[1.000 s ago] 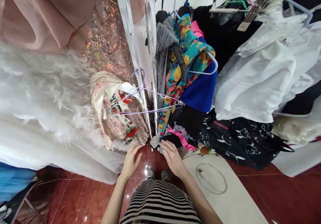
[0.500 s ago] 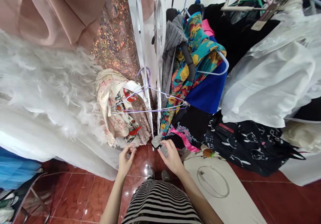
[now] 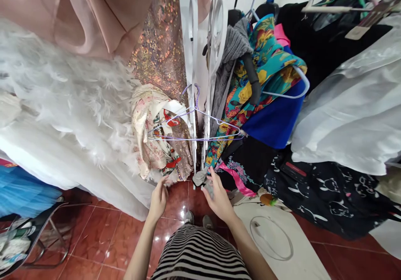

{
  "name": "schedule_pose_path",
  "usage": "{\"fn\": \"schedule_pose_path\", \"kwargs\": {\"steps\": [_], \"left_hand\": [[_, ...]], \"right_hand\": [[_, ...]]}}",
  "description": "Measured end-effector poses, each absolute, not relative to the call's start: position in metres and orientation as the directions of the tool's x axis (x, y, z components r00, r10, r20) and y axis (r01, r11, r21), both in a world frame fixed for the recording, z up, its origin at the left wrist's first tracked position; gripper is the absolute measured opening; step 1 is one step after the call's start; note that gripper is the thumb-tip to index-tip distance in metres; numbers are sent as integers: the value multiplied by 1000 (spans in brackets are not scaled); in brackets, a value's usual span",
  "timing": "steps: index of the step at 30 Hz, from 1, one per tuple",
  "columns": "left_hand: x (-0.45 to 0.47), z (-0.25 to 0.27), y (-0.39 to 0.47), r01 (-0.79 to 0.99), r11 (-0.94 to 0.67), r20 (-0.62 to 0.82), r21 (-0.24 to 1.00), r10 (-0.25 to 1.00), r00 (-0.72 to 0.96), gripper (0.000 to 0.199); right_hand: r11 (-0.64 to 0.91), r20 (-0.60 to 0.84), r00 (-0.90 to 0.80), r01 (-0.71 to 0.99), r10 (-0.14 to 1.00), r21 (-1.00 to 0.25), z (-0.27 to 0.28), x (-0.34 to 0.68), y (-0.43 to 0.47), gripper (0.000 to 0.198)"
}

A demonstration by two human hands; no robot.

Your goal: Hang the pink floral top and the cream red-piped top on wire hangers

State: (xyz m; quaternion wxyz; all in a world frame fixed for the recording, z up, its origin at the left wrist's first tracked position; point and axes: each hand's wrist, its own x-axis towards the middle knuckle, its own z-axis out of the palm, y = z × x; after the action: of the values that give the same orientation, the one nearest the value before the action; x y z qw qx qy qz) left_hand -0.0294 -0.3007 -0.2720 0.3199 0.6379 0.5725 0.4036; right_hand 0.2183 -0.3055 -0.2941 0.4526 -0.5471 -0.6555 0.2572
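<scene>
While I cannot read the pale tag (image 3: 359,32) well right of the white rack (image 3: 188,50), I count two purple hangers (image 3: 200,139) across it; crumpled cream cloth (image 3: 143,146), printed pink, hangs just left of it; near that, my left hand (image 3: 158,199) has narrow, curled fingers, contents unclear; my right hand (image 3: 219,198), thumb spread wide, is beside grey cloth (image 3: 200,177) at the rack's foot.

Two hands (image 3: 158,200) (image 3: 219,198) and two shoes (image 3: 189,217) (image 3: 207,222) are counted. At least two purple hangers (image 3: 197,97) can be made out, the exact number being obscured by overlap. One sequinned cloth (image 3: 163,50), one feathered garment (image 3: 72,83), one turquoise floral garment (image 3: 266,62), one blue tulle piece (image 3: 28,192), one pink ribbon (image 3: 238,182), one rabbit-printed black cloth (image 3: 328,192) and one looped cable (image 3: 257,225) are also seen.
</scene>
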Motion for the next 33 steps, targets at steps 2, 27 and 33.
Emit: {"fn": "schedule_pose_path", "kwargs": {"steps": [2, 27, 33], "left_hand": [[-30, -275, -300, 502, -200, 215, 842, 976, 28, 38], [-18, -270, -297, 445, -128, 96, 886, 991, 94, 37], [-20, -278, -290, 485, -169, 117, 858, 984, 136, 31]], "right_hand": [[263, 303, -9, 519, 953, -813, -300, 216, -307, 80], [327, 341, -42, 415, 939, -849, -288, 220, -300, 43], [298, 366, 25, 528, 930, -795, -303, 218, -297, 51]]}}
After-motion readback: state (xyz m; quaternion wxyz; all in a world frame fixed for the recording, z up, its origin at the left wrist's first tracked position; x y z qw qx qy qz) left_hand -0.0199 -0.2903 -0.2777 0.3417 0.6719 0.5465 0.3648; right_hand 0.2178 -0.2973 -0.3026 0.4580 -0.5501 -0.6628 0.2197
